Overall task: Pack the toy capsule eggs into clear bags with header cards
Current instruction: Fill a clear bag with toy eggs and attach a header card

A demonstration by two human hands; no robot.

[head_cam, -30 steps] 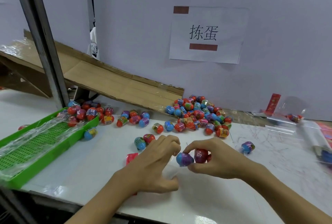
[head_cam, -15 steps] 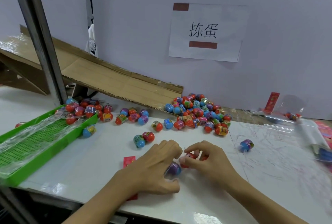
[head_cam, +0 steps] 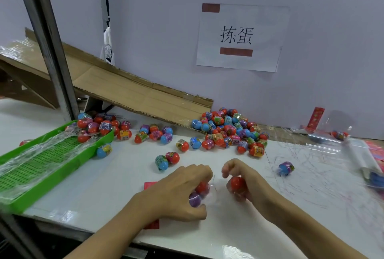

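Down at the lower middle of the frame, the left hand [head_cam: 178, 192] curls around a purple egg [head_cam: 194, 199] and a red egg [head_cam: 202, 188] that seem to sit inside a clear bag [head_cam: 211, 193], with a red header card [head_cam: 150, 186] partly hidden under the wrist, while just to its right the right hand [head_cam: 247, 184] holds another red egg [head_cam: 237, 184] in curled fingers. Further up on the white table [head_cam: 116, 175], loose eggs lie scattered, a green tray [head_cam: 47, 167] covered with plastic film stands at the left, and the big heap of eggs [head_cam: 228, 132] rests in the centre at the foot of the cardboard ramp [head_cam: 124, 90]. Behind, on the wall, hangs a paper sign [head_cam: 239, 36].
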